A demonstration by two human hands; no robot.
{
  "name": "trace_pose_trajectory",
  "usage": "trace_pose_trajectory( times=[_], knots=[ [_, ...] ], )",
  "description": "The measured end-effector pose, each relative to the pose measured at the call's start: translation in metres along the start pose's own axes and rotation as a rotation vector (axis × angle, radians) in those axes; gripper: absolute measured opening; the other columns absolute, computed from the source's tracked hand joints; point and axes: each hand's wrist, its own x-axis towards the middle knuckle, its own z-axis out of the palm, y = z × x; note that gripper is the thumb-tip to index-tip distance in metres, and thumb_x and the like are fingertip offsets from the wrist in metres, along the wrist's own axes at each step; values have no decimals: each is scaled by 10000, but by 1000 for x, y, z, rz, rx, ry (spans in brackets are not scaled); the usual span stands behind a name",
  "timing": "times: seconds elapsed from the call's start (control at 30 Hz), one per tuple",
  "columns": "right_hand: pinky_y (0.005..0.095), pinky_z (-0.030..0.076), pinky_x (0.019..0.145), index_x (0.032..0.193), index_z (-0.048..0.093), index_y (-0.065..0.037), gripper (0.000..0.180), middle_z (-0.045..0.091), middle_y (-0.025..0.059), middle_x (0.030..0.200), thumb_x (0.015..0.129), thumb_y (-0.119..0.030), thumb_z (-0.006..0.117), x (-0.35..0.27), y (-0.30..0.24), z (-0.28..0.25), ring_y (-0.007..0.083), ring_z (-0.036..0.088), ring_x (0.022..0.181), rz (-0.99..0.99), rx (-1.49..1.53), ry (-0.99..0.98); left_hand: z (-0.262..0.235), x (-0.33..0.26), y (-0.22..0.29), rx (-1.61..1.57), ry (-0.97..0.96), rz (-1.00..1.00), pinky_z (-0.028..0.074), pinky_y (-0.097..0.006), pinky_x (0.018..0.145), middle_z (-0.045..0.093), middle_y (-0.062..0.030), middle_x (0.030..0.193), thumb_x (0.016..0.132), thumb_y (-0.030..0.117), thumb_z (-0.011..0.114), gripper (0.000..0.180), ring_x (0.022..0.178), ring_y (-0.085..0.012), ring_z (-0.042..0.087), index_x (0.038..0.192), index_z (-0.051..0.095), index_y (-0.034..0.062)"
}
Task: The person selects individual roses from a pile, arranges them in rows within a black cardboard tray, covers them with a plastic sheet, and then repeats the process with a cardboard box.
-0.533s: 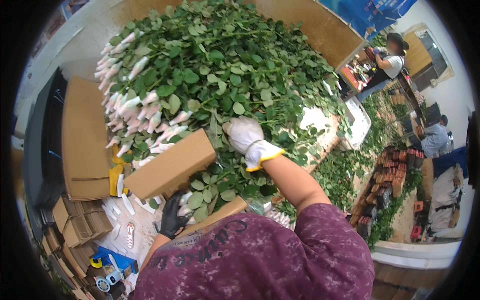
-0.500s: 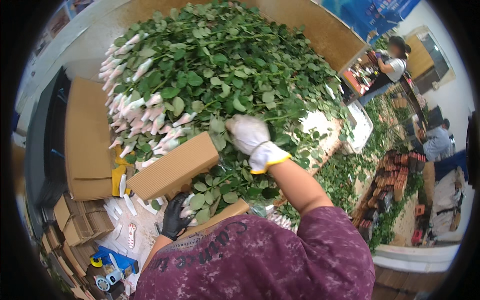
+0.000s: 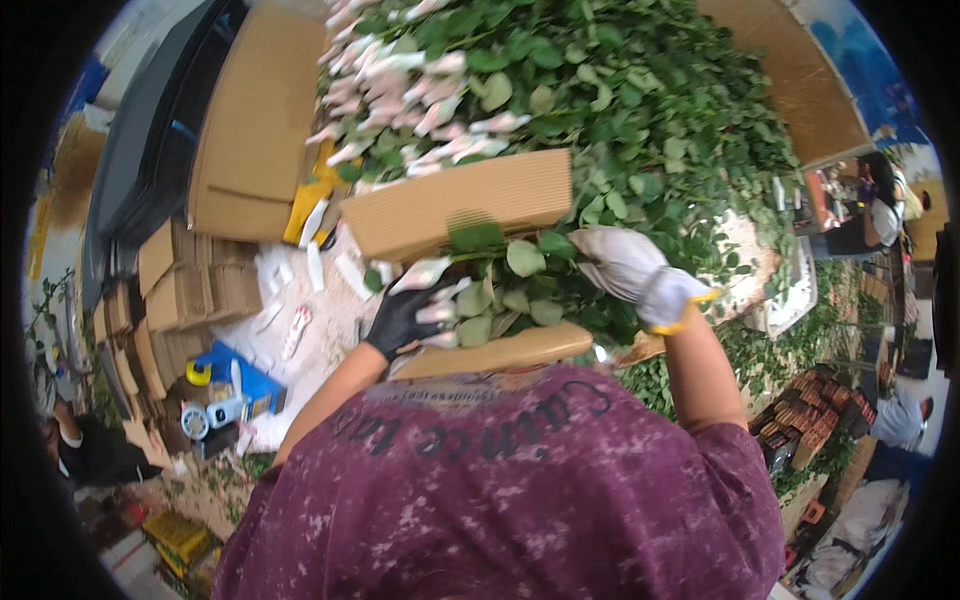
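Observation:
My left hand (image 3: 408, 318), in a black glove, curls around several rose heads wrapped in pale pink-and-white sleeves. My right hand (image 3: 622, 266), in a white glove with a yellow cuff, closes on the stem end of a rose. That rose's sleeved head (image 3: 420, 275) lies just above my left hand, and its leafy stem (image 3: 525, 257) runs across to the right. The roses rest between an upright corrugated cardboard piece (image 3: 460, 205) and a lower cardboard edge (image 3: 500, 354) close to my body. Glove and leaves hide the right fingertips.
A large pile of leafy roses (image 3: 640, 110) with sleeved heads (image 3: 400, 90) covers the far table. Folded cardboard (image 3: 190, 285), loose white sleeves (image 3: 315, 265) and a blue tape dispenser (image 3: 240, 375) are at left. A co-worker (image 3: 880, 205) stands at far right.
My right hand has come from the rose pile toward my body, bringing a rose over the others by my left hand. The whole view has shifted and turned.

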Motion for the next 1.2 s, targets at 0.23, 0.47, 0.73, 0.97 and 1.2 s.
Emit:
trace_pose_trajectory(
  times=[0.23,0.47,0.73,0.97,1.2],
  knots=[
    [452,543,712,1002,679,-127,186,674,124,933,898,-189,539,11,19,56,326,676,880,102,-281,-69,-4,1,26,234,173,218,422,-445,900,616,-147,1038,741,388,746,745,987,-343,555,1409,527,143],
    [443,566,725,937,702,-127,161,690,117,887,839,-188,589,19,22,56,322,698,853,173,-245,-88,5,-6,30,746,360,155,346,-446,1002,519,-127,1252,603,307,864,879,1168,-323,446,1415,528,331],
    [401,558,721,973,676,-138,171,675,87,852,825,-205,623,2,-63,-59,264,687,831,208,-252,-133,-7,14,18,328,188,321,399,-501,1042,469,-201,1427,643,259,840,756,1289,-410,462,1352,588,180],
    [418,492,911,1270,534,-118,514,551,137,1308,797,-246,689,52,-71,35,323,565,1174,-486,183,-88,-7,11,1,310,210,302,360,-499,1069,462,-179,1451,638,318,833,717,1281,-409,465,1298,612,148],
    [484,447,973,1322,472,-103,686,531,180,1305,723,-280,754,65,-56,77,389,543,1194,-423,62,-184,-5,-9,14,201,251,92,469,-468,892,515,-173,1281,770,224,728,613,1049,-366,574,1323,516,64]
  ],
)
